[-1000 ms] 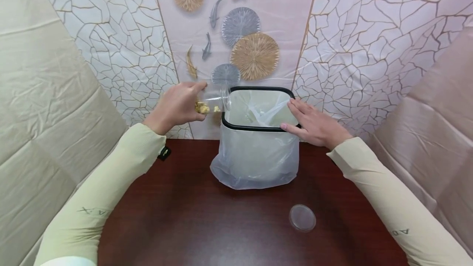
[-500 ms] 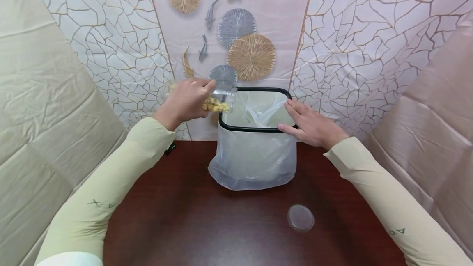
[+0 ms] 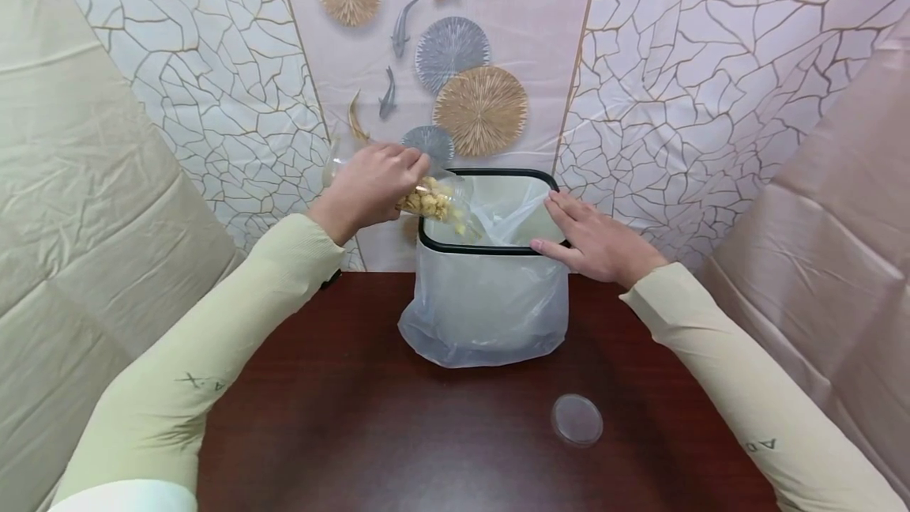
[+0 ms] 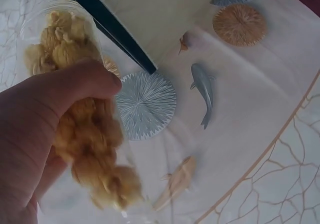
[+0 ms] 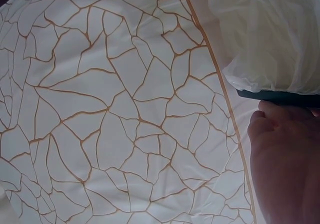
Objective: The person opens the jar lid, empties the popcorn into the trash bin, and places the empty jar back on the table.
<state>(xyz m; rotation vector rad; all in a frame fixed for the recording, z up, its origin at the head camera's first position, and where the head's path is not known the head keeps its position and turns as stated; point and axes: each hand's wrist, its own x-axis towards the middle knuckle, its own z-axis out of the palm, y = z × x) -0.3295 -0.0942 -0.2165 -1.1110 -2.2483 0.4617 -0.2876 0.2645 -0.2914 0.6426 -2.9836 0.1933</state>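
Note:
My left hand (image 3: pixel 377 184) grips a clear jar (image 3: pixel 455 184) around its side, tilted with its mouth down over the bin's left rim. Inside the jar are crumpled yellow pieces (image 4: pixel 90 144) that look like dried flower heads. Several slide out past the jar's mouth into the bin. The trash bin (image 3: pixel 490 250) has a black rim and a translucent white bag (image 3: pixel 490 314) lining it and hanging down outside. My right hand (image 3: pixel 600 239) rests on the right front corner of that rim, fingers straight; in the right wrist view it lies against the dark rim (image 5: pixel 280 98).
A round clear lid (image 3: pixel 577 419) lies on the dark wooden table (image 3: pixel 398 433), in front of the bin and to the right. Behind stands a patterned cloth backdrop (image 3: pixel 640 62). Beige fabric panels (image 3: pixel 92 204) close in both sides.
My left hand has moved right and tipped the jar further down, from nearly level to mouth-down over the bin. Yellow pieces have slid to its mouth and out. My right hand stays on the rim.

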